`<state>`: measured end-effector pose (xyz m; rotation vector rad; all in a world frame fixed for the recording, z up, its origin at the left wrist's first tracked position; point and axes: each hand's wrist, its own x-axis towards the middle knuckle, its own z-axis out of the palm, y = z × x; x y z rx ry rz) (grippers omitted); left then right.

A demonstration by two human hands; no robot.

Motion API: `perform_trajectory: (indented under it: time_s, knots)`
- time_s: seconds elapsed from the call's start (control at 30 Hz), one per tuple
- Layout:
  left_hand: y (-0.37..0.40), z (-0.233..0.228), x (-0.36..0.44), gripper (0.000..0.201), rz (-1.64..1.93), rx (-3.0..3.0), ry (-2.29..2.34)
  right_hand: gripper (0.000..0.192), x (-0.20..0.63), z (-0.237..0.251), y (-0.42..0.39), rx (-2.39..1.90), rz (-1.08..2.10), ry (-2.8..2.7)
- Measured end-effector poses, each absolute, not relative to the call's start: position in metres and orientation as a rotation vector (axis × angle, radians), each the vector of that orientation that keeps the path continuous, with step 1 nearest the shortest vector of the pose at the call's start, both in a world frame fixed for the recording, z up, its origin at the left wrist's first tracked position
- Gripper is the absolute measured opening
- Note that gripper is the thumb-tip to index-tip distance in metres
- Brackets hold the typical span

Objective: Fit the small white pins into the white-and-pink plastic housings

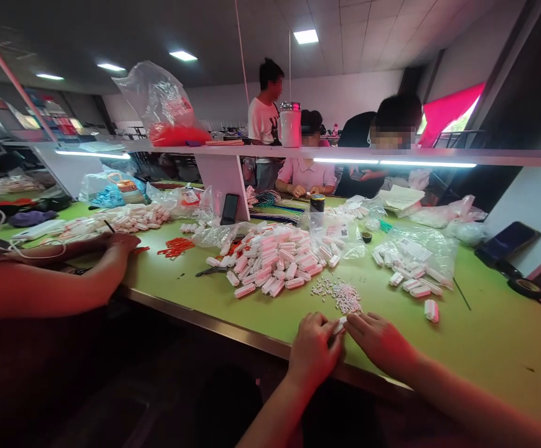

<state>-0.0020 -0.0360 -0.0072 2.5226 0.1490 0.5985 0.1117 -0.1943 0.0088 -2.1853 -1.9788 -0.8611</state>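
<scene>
At the table's near edge, my left hand [314, 350] grips a small white plastic connector housing [340, 325] between thumb and fingers. My right hand [381, 341] meets it from the other side, fingertips closed on the housing's upper end; whether they also pinch a tiny piece is hidden. Just beyond my hands lies a scatter of tiny white pieces [346, 297]. Behind that, a big heap of white housings [277, 255] spreads over the green tabletop [246, 317]. One separate housing [431, 310] lies to the right of my hands.
A clear bag [438, 249] with more housings lies at the right, near a phone [508, 244] and a tape roll [525, 287]. Pliers [211, 271] lie left of the heap. A co-worker's arm [88, 280] reaches in from the left. A shelf [251, 150] spans the table; people are behind it.
</scene>
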Motion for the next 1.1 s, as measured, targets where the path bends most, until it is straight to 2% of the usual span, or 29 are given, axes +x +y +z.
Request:
perform_trajectory:
  time_s: [0.17,0.27,0.6,1.1]
  knots:
    - [-0.036,-0.008,-0.002,0.019,0.599,2.536,0.163,0.027,0.111,0.012,-0.200,-2.278,-0.499,-1.779]
    - [-0.036,-0.009,-0.002,0.018,0.596,2.534,0.177,0.028,0.111,0.012,-0.201,-2.285,-0.386,-1.718]
    - [-0.037,-0.010,-0.003,0.021,0.544,2.528,0.189,0.031,0.114,0.004,-0.205,-2.261,-0.308,-1.631]
    - [-0.037,-0.007,-0.004,0.019,0.546,2.537,0.196,0.036,0.114,0.007,-0.207,-2.201,-0.414,-1.725]
